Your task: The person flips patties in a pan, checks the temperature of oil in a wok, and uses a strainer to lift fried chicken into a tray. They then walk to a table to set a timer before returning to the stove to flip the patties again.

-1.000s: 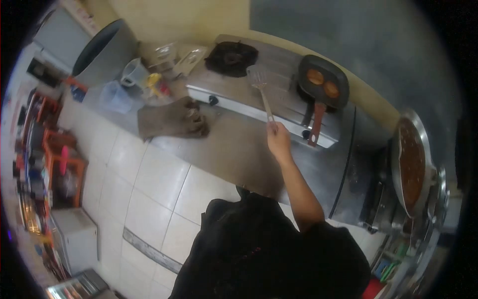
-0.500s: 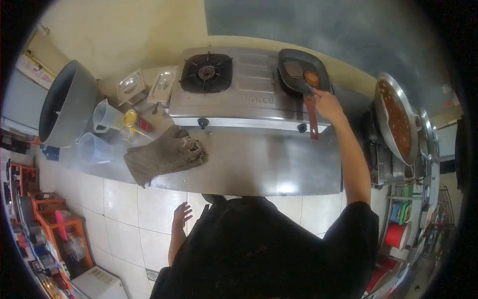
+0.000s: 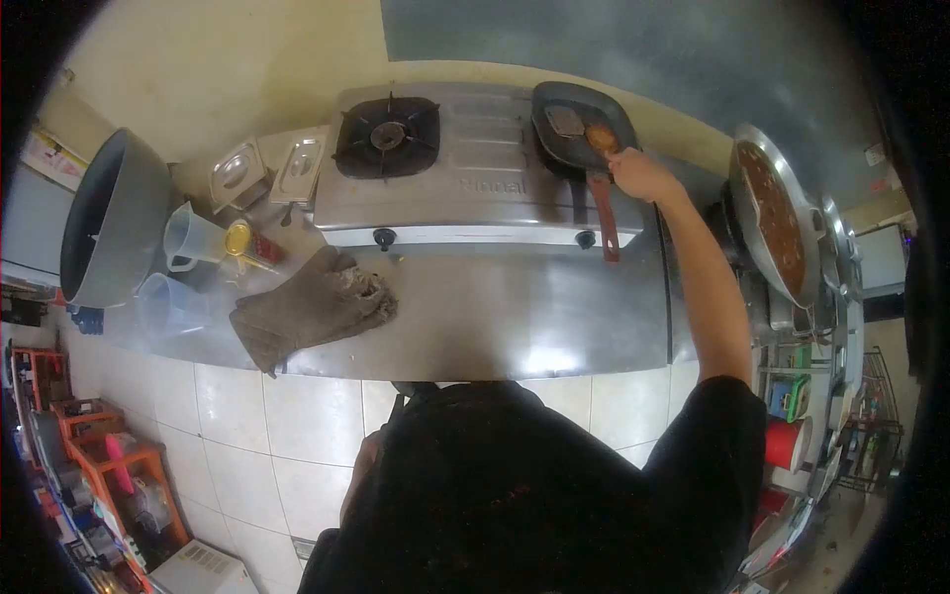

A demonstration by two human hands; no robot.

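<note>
My right hand [image 3: 643, 176] reaches over the near right edge of a dark square frying pan [image 3: 618, 109], fingers drawn together. Its fingertips are right at the rim, beside a round, golden-brown piece of food [image 3: 601, 137]. I cannot tell what, if anything, they hold. A flat, brownish-grey square piece [image 3: 566, 121] lies left of the round one. The pan sits on the right side of a steel gas stove [image 3: 485, 148], its reddish-brown handle [image 3: 605, 223] pointing toward me. My left hand [image 3: 367, 457] hangs low beside my body, over the floor, its fingers hidden by my black shirt.
A bare burner [image 3: 387, 137] is on the stove's left. On the counter [image 3: 524, 317] lie a crumpled grey-brown cloth [image 3: 312, 307], a yellow-topped can [image 3: 245, 243], clear jugs [image 3: 193, 238], lidded steel containers [image 3: 299, 170] and a big grey pot [image 3: 119, 218]. A wide pan of brown food [image 3: 772, 218] stands right.
The view has shifted slightly. My right hand has moved from beside the pan handle's base to the rim by the round food. My left hand has dropped back and is partly hidden by my body.
</note>
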